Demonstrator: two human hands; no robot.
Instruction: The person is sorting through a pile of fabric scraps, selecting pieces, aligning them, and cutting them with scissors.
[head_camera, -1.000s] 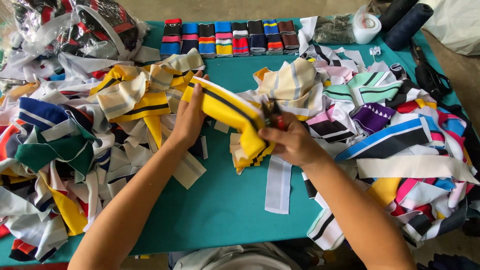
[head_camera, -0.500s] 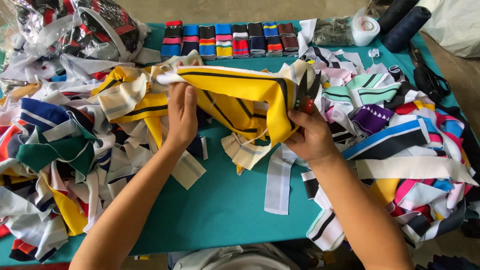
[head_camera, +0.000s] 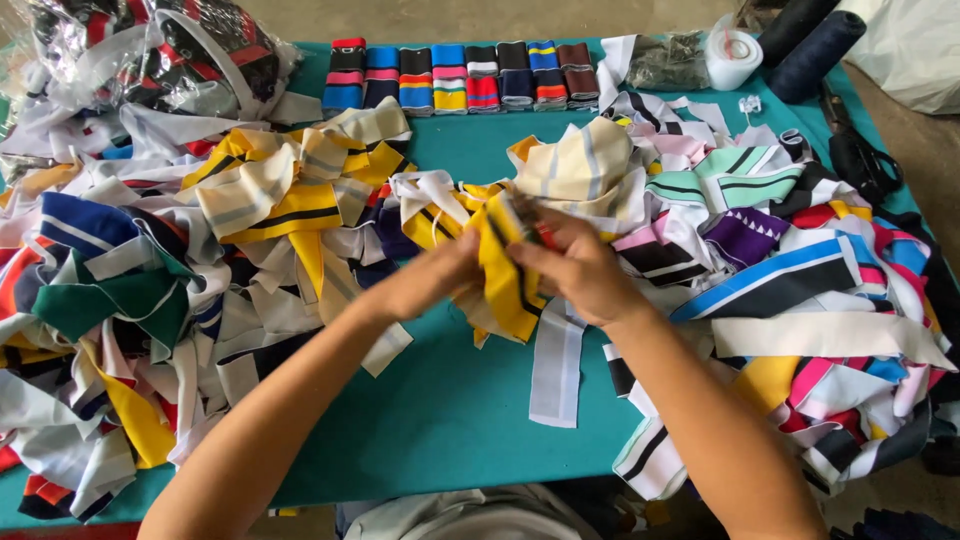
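Yellow collar strip (head_camera: 505, 270): knit, black-striped, bunched between both hands above the teal table's (head_camera: 450, 420) middle.
Left hand (head_camera: 430, 285): closed on the strip's left side.
Right hand (head_camera: 580, 270): pinching its top edge.
Clear plastic bag (head_camera: 150, 55): far left corner, stuffed with dark striped knit pieces.
Folded cuffs (head_camera: 460, 75): rowed along the far edge.

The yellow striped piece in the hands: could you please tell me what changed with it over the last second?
Half a second ago the yellow striped piece was spread wide; now the left hand and right hand have closed together, bunching it narrow. Both keep their grip. The fabric piles and folded row stayed put.
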